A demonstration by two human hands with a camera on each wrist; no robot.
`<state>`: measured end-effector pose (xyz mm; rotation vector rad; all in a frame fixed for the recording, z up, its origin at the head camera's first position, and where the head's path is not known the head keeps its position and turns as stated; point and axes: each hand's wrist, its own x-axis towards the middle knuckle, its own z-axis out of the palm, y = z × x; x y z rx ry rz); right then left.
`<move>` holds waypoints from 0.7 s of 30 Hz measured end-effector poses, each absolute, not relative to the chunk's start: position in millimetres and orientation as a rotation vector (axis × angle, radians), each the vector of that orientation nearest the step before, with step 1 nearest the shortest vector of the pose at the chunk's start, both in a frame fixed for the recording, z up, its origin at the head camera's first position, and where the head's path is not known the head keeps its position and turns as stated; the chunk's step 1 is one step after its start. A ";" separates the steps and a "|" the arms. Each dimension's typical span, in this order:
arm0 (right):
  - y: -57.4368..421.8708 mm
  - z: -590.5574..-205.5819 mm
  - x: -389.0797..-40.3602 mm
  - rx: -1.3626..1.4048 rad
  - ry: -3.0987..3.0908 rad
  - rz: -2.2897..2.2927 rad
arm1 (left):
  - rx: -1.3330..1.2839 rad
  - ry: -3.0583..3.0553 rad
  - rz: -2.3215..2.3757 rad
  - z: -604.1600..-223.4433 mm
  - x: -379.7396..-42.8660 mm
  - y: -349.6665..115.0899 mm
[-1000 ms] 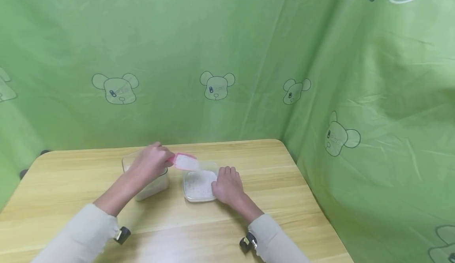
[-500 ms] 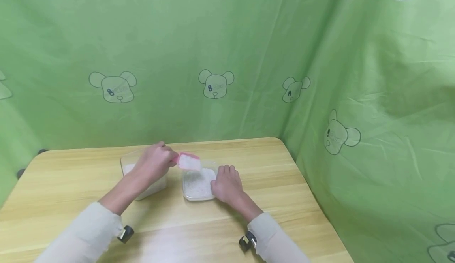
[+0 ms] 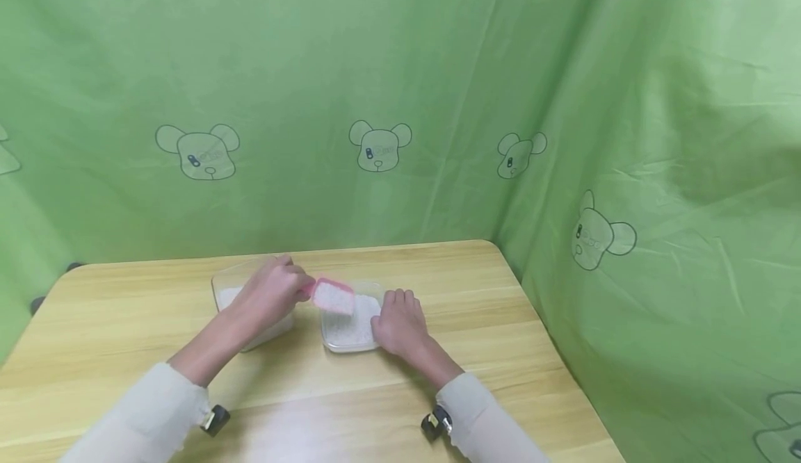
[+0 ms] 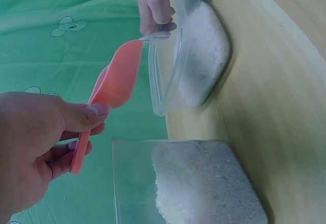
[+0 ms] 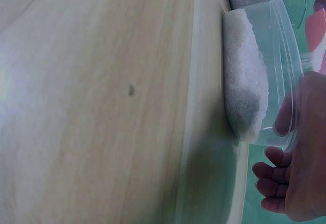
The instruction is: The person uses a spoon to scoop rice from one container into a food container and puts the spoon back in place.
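Note:
My left hand (image 3: 275, 289) pinches the handle of a pink scoop (image 4: 119, 79) between thumb and fingers. White, rice-like grains fill the scoop's bowl, which overlaps the left back part of a small clear plastic container (image 3: 352, 347) in the head view. That container is partly full of the same grains (image 5: 244, 76). At its right rim, my right hand (image 3: 400, 324) grips the wall, the thumb on the inner side and the fingers outside. Under my left forearm stands a larger clear bin (image 4: 135, 183), also holding white grains and partly hidden by the arm in the head view.
Both containers stand on a light wooden table (image 3: 500, 352), the bin to the left of the small container. Green curtains (image 3: 300, 67) with bear-head prints hang behind the table and along its right side.
My left hand has shifted slightly right, and the scoop has come lower over the small container, its grains still in it. The right hand keeps its grip on the rim.

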<state>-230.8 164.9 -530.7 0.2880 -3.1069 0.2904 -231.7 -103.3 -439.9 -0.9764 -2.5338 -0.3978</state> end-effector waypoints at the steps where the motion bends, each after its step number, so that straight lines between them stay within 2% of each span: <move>1: 164.9 -530.9 -230.9 0.287 -3.111 0.283 | -0.981 -2.537 -0.396 -440.6 -230.5 -103.3; 21: 165.2 -532.5 -232.6 0.278 -3.128 0.274 | -1.052 -2.477 -0.234 -440.4 -221.5 -108.3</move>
